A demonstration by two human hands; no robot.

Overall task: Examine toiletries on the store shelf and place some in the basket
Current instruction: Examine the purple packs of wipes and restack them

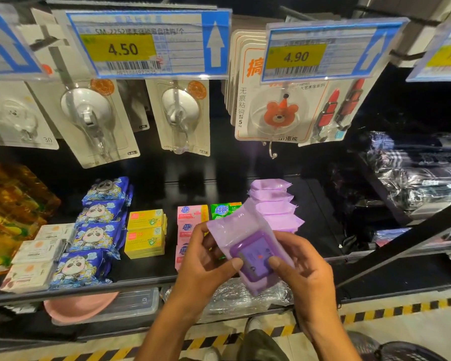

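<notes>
Fingers (205,235) of both hands curl round one purple packet (250,252). The left hand (206,261) grips its left side and the right hand (306,267) its right side, both thumbs pressed on the label face. The packet sits tilted in the air, just out from the front edge of the shelf (141,284). It is below the stack of matching purple packets (274,204) at the right end of the stocked row.

Step, by my read: examine phase, item off the shelf and being read, not yet in the basket. Next move calls for a keep-or-return decision, then freeing one hand and carrying the packet down. Basket not clearly shown. A dark meshed thing (401,350) at bottom right may be it, cannot tell.

Around, head view only:
- pink boxes (192,213) and a green box (223,210) just behind the left hand
- yellow boxes (145,230) further left, then blue panda packs (97,230)
- white boxes (37,254) near the shelf's left end
- hook cards (177,113) hanging above, under price tags (149,45)

A diagonal black bar (401,247) crosses right of the right hand, likely in the way of a wide swing out that side.
</notes>
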